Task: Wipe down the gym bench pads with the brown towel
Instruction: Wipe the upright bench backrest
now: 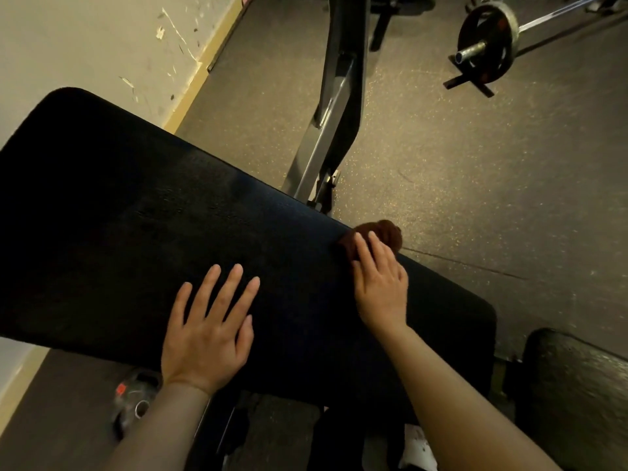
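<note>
Readable text: none is showing anywhere.
Red tag on the floor item (121,389): blurring beyond reading.

Brown towel (380,236) on black pad (136,232), floor (475,181) dark grey with yellow flecks

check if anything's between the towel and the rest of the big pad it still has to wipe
Only the left hand, resting flat on the big pad. The right hand presses the brown towel at the pad's far edge.
</note>
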Demonstrator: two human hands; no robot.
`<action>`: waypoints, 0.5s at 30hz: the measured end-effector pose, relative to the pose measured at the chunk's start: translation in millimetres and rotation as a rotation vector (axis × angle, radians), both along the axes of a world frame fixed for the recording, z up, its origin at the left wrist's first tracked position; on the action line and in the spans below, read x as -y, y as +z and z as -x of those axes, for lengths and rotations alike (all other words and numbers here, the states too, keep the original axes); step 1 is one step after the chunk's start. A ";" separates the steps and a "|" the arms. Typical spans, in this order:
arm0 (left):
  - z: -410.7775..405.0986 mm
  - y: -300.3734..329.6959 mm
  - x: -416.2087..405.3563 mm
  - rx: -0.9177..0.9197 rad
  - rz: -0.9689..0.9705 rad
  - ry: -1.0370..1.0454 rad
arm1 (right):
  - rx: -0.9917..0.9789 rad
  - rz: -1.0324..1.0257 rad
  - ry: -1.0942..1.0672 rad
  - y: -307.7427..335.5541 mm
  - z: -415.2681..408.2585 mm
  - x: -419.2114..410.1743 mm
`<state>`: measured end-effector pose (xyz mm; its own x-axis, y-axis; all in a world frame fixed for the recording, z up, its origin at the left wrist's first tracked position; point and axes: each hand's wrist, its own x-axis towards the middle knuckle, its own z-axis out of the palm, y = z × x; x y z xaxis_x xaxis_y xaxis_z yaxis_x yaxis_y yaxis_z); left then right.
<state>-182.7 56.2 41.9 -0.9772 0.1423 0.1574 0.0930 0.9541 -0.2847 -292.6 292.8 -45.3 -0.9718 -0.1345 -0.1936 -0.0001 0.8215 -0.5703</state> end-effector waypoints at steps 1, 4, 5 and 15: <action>0.2 -0.8 0.6 -0.001 -0.005 -0.004 | 0.081 -0.011 -0.115 -11.4 -2.8 -18.9; -1.0 -3.7 3.0 -0.003 0.001 -0.012 | 0.299 0.045 -0.455 -40.1 -14.9 -74.2; -1.5 -4.4 2.9 -0.008 0.008 -0.013 | 0.373 0.077 -0.556 -46.3 -17.3 -84.2; -0.9 -7.1 2.0 -0.029 0.008 -0.002 | 0.075 0.319 -0.308 25.8 -14.7 24.4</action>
